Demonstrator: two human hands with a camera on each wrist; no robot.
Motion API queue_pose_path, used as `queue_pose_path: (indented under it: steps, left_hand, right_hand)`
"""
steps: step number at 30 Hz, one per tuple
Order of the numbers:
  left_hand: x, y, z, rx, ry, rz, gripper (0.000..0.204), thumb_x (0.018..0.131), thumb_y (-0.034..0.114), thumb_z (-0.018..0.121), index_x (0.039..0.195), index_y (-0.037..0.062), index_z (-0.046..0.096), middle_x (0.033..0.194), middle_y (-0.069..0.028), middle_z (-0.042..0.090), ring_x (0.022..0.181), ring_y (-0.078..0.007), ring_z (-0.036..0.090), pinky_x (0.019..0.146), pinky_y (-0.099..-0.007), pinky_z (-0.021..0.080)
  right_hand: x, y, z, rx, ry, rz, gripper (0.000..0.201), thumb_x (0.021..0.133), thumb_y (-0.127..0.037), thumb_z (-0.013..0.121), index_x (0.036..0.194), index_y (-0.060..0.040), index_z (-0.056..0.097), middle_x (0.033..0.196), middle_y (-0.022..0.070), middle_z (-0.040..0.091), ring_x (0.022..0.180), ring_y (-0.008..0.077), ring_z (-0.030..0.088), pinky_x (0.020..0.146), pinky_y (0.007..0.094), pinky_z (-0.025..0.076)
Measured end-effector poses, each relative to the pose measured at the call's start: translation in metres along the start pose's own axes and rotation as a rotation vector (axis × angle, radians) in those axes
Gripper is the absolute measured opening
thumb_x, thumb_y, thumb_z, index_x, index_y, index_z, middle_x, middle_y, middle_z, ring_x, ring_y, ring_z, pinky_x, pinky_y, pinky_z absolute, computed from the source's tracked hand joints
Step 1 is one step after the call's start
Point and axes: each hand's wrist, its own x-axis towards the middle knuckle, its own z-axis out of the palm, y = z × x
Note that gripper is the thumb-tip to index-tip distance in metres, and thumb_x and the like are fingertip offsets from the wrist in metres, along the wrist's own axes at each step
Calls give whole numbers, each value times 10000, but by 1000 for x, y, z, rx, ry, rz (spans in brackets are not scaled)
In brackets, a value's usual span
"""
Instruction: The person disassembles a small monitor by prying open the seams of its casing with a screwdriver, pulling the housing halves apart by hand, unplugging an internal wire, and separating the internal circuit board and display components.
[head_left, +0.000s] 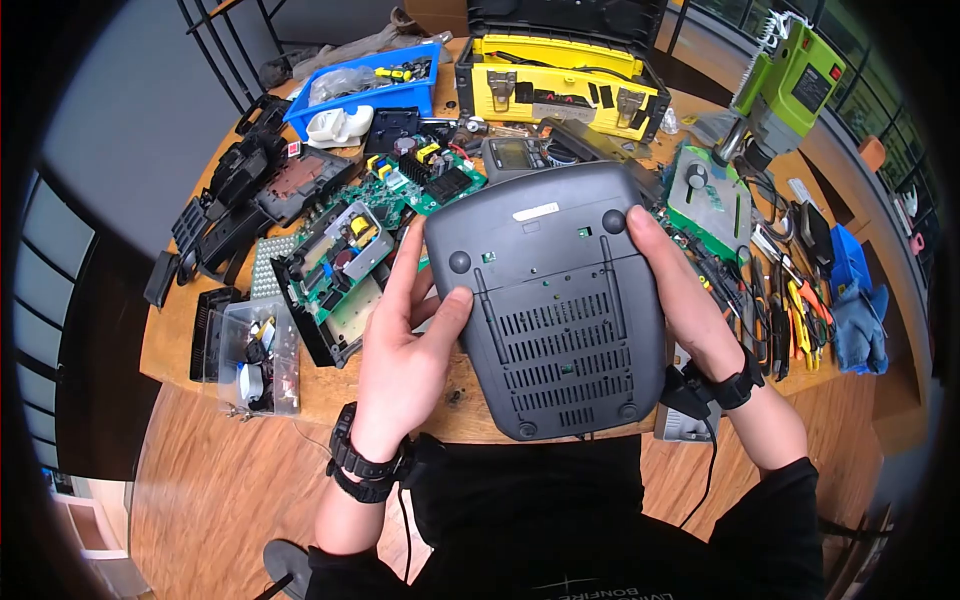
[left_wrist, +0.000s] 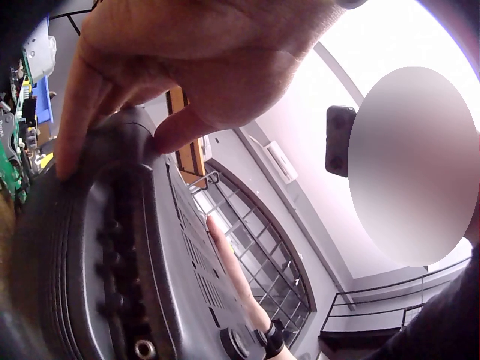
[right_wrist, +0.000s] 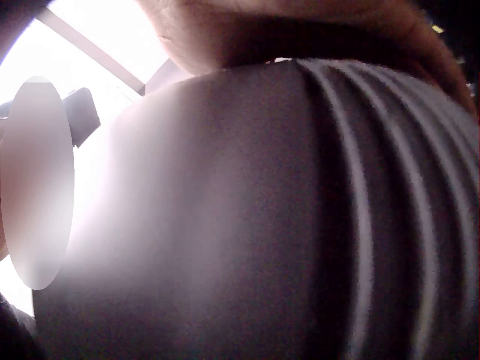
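A dark grey plastic device (head_left: 560,310), with vent slots, round feet and a small white label, is held up in front of the body, its vented face toward the head camera. The left hand (head_left: 405,350) grips its left side, thumb on the vented face and fingers along the edge. On the right side the right hand (head_left: 685,295) holds the edge, thumb near the upper corner foot; its other fingers are hidden behind. The left wrist view shows the left hand (left_wrist: 195,60) over a ribbed side of the device (left_wrist: 67,262) with a recess. Ribbed casing (right_wrist: 225,225) fills the right wrist view.
Behind lie green circuit boards (head_left: 430,175), a blue bin (head_left: 420,95), a yellow toolbox (head_left: 560,90) and black housings. A clear box of parts (head_left: 285,385) stands at the left table edge. A green drill press (head_left: 800,85), pliers and blue gloves (head_left: 860,325) are at the right.
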Motion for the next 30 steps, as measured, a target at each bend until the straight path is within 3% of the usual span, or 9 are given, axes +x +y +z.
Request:
queue_pose_path:
  steps: [6, 9, 19, 22, 30]
  left_hand:
    - [1, 0, -1, 67, 15, -15, 693, 968, 45, 570, 1555, 43, 201, 1329, -174, 588, 1018, -132, 627, 879, -264, 506]
    - [4, -3, -5, 35, -21, -1, 690, 972, 56, 574, 1552, 39, 202, 1316, -172, 594, 1017, -135, 627, 880, -267, 507]
    - [3, -5, -6, -5, 2, -18, 659, 997, 57, 537, 1552, 33, 182, 1285, -160, 605, 1097, -154, 610, 933, -278, 487]
    - [2, -5, -5, -46, 14, -19, 666, 999, 49, 524, 1549, 14, 150, 1330, -167, 566, 1171, -166, 575, 991, -296, 459]
    - [-14, -10, 0, -44, 18, 76, 853, 954, 90, 625, 1548, -8, 21, 1459, -206, 412, 1274, -231, 498, 1031, -330, 444]
  right_hand:
    - [7, 16, -8, -107, 132, 29, 801, 951, -606, 483, 1394, 58, 412, 1303, 161, 545, 1200, 196, 513, 1034, 294, 371]
    - [3, -5, -5, -90, 18, 28, 829, 932, -597, 521, 1429, 52, 384, 1338, 172, 529, 1224, 208, 506, 1049, 305, 366]
    - [0, 2, -7, -175, 21, -56, 949, 850, -545, 653, 1486, 62, 297, 1386, 228, 503, 1285, 255, 497, 1071, 335, 366]
    - [3, 1, -3, -237, 77, -21, 1120, 754, -630, 716, 1492, 83, 267, 1361, 265, 527, 1227, 307, 567, 1032, 364, 423]
    - [5, -2, 6, -279, 58, -3, 1160, 749, -717, 681, 1475, 98, 289, 1347, 280, 533, 1245, 309, 553, 1029, 357, 434]
